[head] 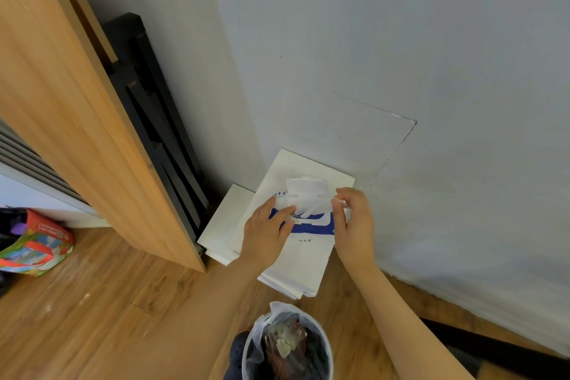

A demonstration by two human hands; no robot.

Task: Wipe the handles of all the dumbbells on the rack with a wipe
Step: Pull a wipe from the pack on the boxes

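Observation:
A white and blue pack of wet wipes (311,222) lies on a white stack by the wall, its flip lid (305,187) standing up. My left hand (266,233) presses down on the pack's left side. My right hand (354,222) pinches a white wipe (317,208) that comes out of the pack's opening. No dumbbells or rack are in view.
The white stack of flat boxes (296,268) rests on the wooden floor against a grey wall. A lined bin (288,345) full of rubbish stands just below my hands. A wooden panel (77,120), a black frame (160,123) and a colourful bag (34,241) are on the left.

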